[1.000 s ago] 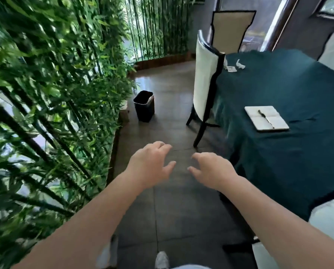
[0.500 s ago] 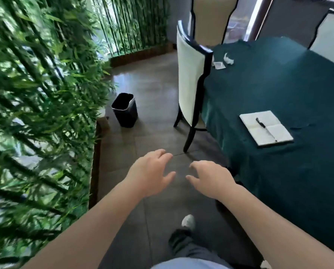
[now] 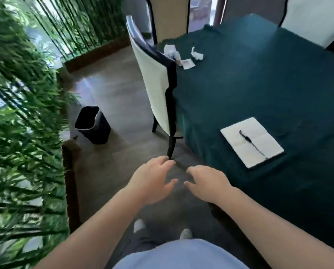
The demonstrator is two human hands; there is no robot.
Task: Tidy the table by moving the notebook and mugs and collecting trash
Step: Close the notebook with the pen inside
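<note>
An open white notebook [image 3: 252, 142] with a black pen [image 3: 252, 144] across it lies near the front left edge of a table under a dark teal cloth [image 3: 259, 78]. Crumpled white paper scraps [image 3: 197, 54] and a small flat white packet [image 3: 188, 64] lie at the table's far left corner. My left hand [image 3: 151, 181] and my right hand [image 3: 207, 184] hover over the floor in front of me, both empty with fingers spread. No mugs are in view.
A black waste bin [image 3: 93, 125] stands on the grey tiled floor by a green bamboo hedge [image 3: 20, 113] on the left. A white chair with black trim [image 3: 158, 82] is pushed against the table's left side. More chairs stand at the far end.
The view has moved forward and tilted down, so the table, notebook and bin appear closer. Both hands stay empty in front of me.
</note>
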